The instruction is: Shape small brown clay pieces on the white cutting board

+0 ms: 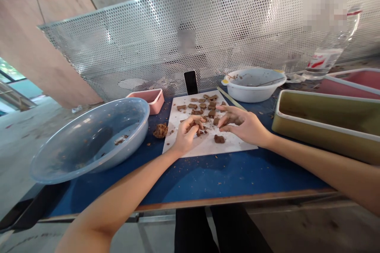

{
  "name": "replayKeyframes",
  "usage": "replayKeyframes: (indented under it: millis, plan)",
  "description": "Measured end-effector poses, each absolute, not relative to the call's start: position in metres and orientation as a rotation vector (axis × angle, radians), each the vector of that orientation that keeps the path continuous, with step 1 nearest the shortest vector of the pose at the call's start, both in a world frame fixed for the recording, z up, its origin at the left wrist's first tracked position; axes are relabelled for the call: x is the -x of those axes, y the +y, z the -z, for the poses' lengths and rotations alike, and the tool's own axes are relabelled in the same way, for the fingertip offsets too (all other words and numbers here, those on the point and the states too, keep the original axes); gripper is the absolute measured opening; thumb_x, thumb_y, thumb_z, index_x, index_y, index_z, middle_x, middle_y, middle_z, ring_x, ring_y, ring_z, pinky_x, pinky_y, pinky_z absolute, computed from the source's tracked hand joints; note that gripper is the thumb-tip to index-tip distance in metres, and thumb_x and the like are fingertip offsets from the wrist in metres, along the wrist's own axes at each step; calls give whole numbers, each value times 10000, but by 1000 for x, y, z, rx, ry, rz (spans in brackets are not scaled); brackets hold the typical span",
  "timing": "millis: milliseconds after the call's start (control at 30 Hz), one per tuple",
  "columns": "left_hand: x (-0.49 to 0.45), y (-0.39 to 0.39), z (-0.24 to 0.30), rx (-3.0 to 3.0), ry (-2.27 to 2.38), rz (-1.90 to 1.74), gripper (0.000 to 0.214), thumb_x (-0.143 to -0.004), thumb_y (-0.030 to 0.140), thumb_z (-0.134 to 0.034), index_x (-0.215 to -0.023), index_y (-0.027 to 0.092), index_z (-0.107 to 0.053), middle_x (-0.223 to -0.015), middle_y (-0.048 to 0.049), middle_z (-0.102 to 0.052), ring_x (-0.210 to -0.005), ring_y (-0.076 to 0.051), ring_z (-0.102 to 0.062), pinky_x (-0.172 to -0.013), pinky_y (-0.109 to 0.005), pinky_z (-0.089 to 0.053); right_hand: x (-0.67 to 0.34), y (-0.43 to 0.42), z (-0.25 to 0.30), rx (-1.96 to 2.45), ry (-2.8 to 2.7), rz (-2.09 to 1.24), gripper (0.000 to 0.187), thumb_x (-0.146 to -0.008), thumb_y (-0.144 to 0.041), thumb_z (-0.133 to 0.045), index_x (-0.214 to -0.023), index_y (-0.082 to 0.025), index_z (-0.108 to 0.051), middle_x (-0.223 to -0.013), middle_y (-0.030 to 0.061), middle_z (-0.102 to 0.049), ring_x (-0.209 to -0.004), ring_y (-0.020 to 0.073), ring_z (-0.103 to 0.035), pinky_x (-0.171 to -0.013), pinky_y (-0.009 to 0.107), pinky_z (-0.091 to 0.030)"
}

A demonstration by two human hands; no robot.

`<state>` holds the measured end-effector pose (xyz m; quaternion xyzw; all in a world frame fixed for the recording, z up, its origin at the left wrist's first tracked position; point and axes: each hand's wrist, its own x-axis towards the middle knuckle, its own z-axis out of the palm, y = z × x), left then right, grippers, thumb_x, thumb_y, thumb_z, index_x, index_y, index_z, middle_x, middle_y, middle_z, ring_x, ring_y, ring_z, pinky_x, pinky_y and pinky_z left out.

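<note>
A white cutting board [204, 148] lies on the blue table [208, 178]. Several small brown chunks [202, 105] are spread over its far half, and one chunk [219, 139] sits apart nearer me. My left hand [187, 132] is curled, its fingertips pinched on a brown piece at the board's middle. My right hand [242, 123] rests on the board just to the right, fingers stretched toward the pieces and smeared with brown. A brown lump [160, 130] lies on the table left of the board.
A large pale blue bowl [89, 142] stands at the left, a pink box [148, 99] behind it. A phone [190, 82] leans on the perforated metal screen [208, 35]. A white bowl [253, 85], olive tray [326, 122], red tray [356, 81] and clear jug [326, 53] stand right.
</note>
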<state>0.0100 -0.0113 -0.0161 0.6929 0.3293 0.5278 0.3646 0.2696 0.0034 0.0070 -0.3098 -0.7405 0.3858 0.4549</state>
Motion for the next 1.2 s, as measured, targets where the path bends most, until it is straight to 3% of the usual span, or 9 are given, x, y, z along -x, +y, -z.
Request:
replayKeyframes:
  millis: [200,400,600,767,867,933,1033,1100,1200]
  plan:
    - [-11,-14,12,-1806,871,-1362,245,-1046,431,-663,-1090,203,-739,-868,-54,-652,-736,-176,-566,-677,-320,-478,-270,0,-7,757,-1877,-917,725,-940,-521,-828,-1570,-234,-612,-1072,69,-870,-1015,271,-846,-1047,486,-675]
    - [-31,-23,8,-1618,865,-1180,401,-992,552,-766,-1142,181,-796,-743,-13,-604,-683,-150,-535,-654,-296,-452,-269,-7,-1,703,-1998,-613,650,-1051,-437,-719,-1657,-311,-524,-1201,27,-863,-1306,280,-771,-1269,534,-544]
    - [-44,-33,3,-1246,676,-1092,422,-851,560,-937,-867,171,-774,-698,6,-571,-661,-116,-509,-660,-290,-459,-265,-13,1,606,-1903,-633,719,-1061,-389,-724,-1717,-353,-430,-1293,40,-835,-1347,287,-748,-1234,572,-588]
    - [-48,-39,3,-1130,646,-1025,450,-783,574,-991,-849,181,-782,-673,14,-574,-651,-123,-541,-672,-313,-522,-265,-20,1,687,-1906,-685,707,-1034,-392,-753,-1687,-333,-488,-1325,53,-818,-1240,289,-800,-1153,536,-654]
    - [-49,-38,9,-1008,685,-1010,454,-719,529,-1043,-854,175,-794,-719,6,-618,-685,-117,-583,-691,-296,-542,-265,-21,0,692,-1944,-659,694,-1039,-397,-748,-1681,-328,-494,-1361,58,-805,-1292,292,-774,-1202,546,-614]
    - [-48,-37,13,-931,707,-1025,459,-684,500,-1068,-861,169,-803,-768,-4,-659,-720,-120,-615,-718,-295,-563,-264,-20,-1,654,-1984,-597,665,-1014,-405,-790,-1631,-320,-557,-1433,68,-771,-1381,304,-718,-1259,558,-558]
    - [-48,-35,15,-879,699,-1031,440,-664,449,-1086,-878,171,-821,-786,-2,-680,-746,-123,-643,-770,-303,-591,-263,-15,-4,532,-2025,-454,362,-995,-392,-816,-1346,-314,-771,-1458,67,-753,-1439,326,-660,-1260,566,-535]
    - [-48,-35,15,-858,691,-1027,428,-653,428,-1094,-863,170,-825,-741,12,-658,-740,-118,-647,-788,-296,-594,-263,-11,-5,481,-2040,-375,163,-1022,-370,-780,-1167,-319,-831,-1392,60,-779,-1388,326,-679,-1220,571,-544]
    - [-49,-37,13,-828,706,-1012,454,-615,421,-1108,-863,159,-832,-723,16,-657,-719,-109,-644,-763,-274,-586,-262,-7,-4,455,-2039,-289,117,-1027,-362,-778,-1116,-331,-847,-1257,56,-805,-1261,312,-711,-1135,569,-559]
